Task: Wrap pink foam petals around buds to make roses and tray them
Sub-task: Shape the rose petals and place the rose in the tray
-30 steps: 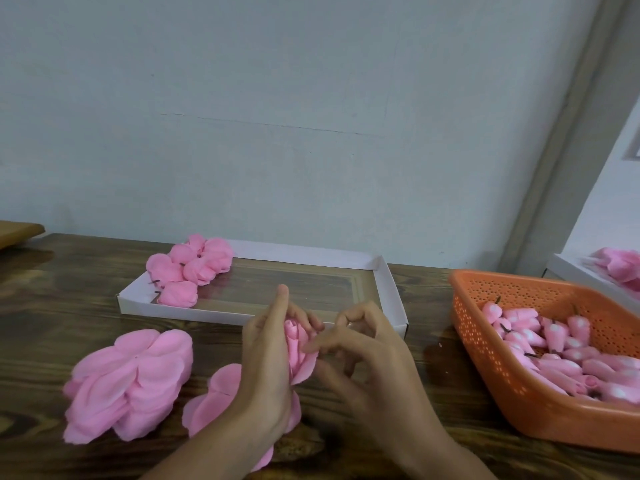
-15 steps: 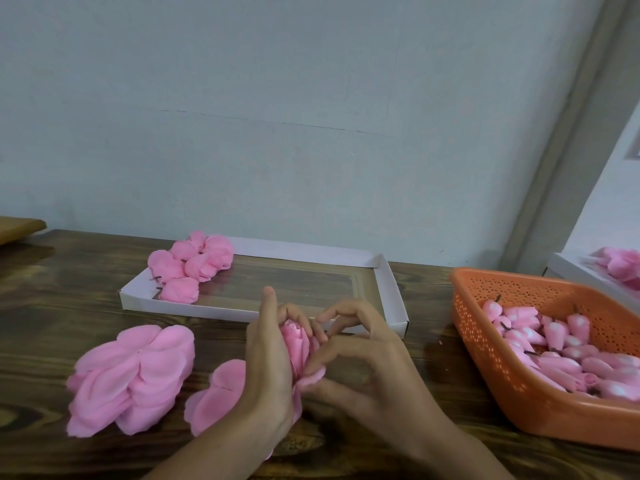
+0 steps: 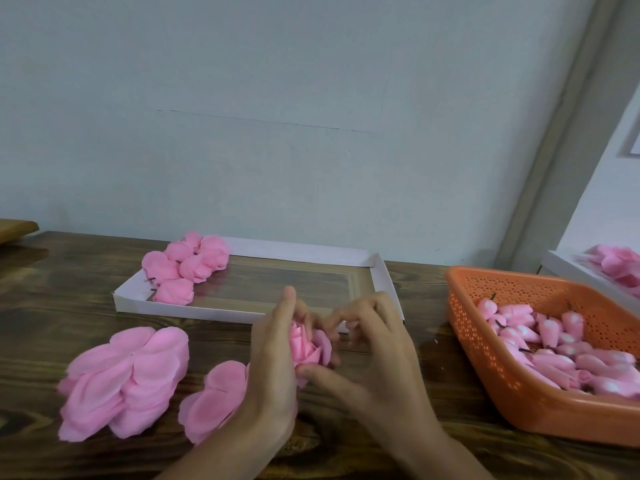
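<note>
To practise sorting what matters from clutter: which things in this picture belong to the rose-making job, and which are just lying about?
Belongs to the job:
- half-wrapped rose, held by left hand and right hand
- petal stacks
- orange basket of buds
- white tray with finished roses

Lying about:
- wooden board, far left
- second white box, far right
</note>
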{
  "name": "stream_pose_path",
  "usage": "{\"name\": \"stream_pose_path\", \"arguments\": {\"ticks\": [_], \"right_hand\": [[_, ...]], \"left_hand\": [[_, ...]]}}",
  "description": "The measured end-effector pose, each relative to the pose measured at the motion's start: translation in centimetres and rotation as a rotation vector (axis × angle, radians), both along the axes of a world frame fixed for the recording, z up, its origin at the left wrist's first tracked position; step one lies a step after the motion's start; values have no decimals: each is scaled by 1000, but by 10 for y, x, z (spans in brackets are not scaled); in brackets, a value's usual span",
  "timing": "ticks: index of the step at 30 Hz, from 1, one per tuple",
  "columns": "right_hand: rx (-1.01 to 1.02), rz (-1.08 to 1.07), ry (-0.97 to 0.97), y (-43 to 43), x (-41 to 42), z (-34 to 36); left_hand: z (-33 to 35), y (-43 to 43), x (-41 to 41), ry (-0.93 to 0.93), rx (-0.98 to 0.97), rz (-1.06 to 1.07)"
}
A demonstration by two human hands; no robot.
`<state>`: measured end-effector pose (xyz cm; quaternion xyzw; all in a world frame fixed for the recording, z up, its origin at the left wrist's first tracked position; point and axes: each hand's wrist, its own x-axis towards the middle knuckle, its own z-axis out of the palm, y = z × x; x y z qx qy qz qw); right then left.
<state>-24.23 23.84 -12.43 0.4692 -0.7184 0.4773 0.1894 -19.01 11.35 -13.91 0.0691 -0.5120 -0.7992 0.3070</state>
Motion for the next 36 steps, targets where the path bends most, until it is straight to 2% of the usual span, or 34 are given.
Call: {"name": "stream_pose_path", "arguments": {"ticks": [4, 7, 16, 22, 27, 33, 36], "right_hand": [[-94, -69, -104, -3, 7, -5], [-113, -82, 3, -6, 10, -11], [-44, -195, 86, -12, 19, -24], [11, -37, 148, -6, 4, -20], [129, 44, 154, 0, -11, -10], [94, 52, 186, -2, -10, -11], [81, 98, 177, -1, -9, -11]], "left_hand": [[6, 1, 1, 62, -37, 107], [8, 1, 2, 72, -17, 116], [9, 0, -1, 60, 16, 178], [6, -7, -3, -27, 55, 118], [2, -6, -3, -107, -69, 1], [7, -2, 3, -38, 31, -116], [2, -2, -1, -84, -84, -50]]}}
